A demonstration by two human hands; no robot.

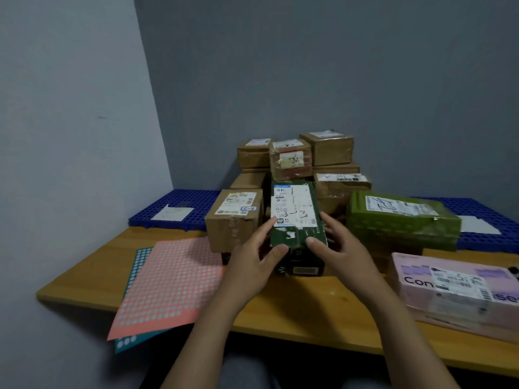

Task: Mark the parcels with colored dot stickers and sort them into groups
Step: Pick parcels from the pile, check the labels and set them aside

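A dark green parcel (pixel 296 220) with a white shipping label lies at the centre of the wooden table (pixel 309 310), on top of a black box. My left hand (pixel 254 256) grips its near left corner, thumb on the front edge. My right hand (pixel 337 248) grips its right side, thumb on the front edge too. A pink sheet of dot stickers (pixel 168 282) lies at the left, over a teal sticker sheet (pixel 134 276) that pokes out beneath it.
A brown parcel (pixel 234 220) stands left of the green one. Several brown parcels (pixel 297 158) are piled behind. An olive-green parcel (pixel 401 220) and a pink box (pixel 460 290) lie to the right. Blue grid pallets (pixel 174 209) with white papers flank the pile.
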